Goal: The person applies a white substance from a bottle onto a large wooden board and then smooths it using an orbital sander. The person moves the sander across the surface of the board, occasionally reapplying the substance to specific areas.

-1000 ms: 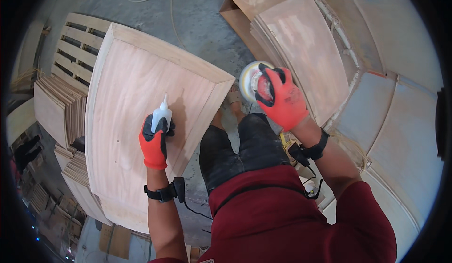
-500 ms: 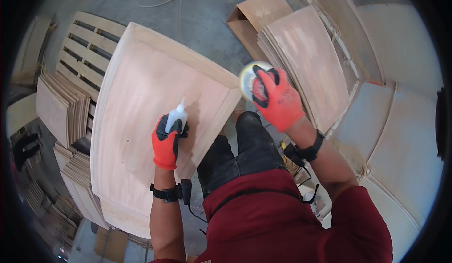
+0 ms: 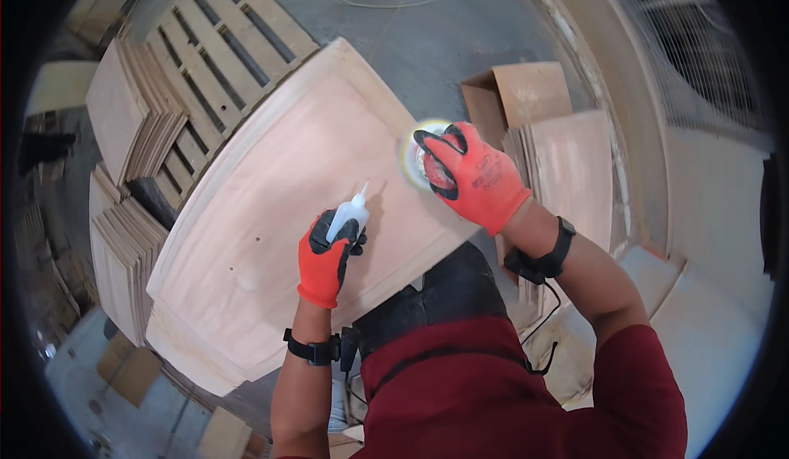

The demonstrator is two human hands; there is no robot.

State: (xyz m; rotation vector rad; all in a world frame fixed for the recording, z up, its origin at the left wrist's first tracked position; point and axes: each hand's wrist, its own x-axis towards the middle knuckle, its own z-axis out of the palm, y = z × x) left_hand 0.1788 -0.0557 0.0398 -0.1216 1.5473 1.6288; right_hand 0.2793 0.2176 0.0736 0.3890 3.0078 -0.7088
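Note:
My left hand [image 3: 325, 258], in a red and black work glove, is closed round a pale squeeze bottle [image 3: 349, 216] whose thin nozzle points up and away. The bottle is over the middle of a large, light wooden panel [image 3: 246, 196] with a framed edge. My right hand [image 3: 477, 175], gloved alike, grips a round disc tool [image 3: 412, 156] with a whitish, yellow-rimmed edge and a red middle. This tool lies over the panel's right edge, near the far right corner. Its rim is blurred, and whether it touches the wood I cannot tell.
A slatted wooden pallet [image 3: 218, 44] is beyond the panel at left, beside stacks of thin boards [image 3: 123, 118]. At right, more boards [image 3: 571, 167] lean near an open brown box [image 3: 526, 93]. A pale hose [image 3: 394, 3] loops on the floor at the far side.
My view has shifted, so the panel appears turned and the pallet nearer. The round tool has come from beyond the panel's corner to over its edge. Both hands keep their holds.

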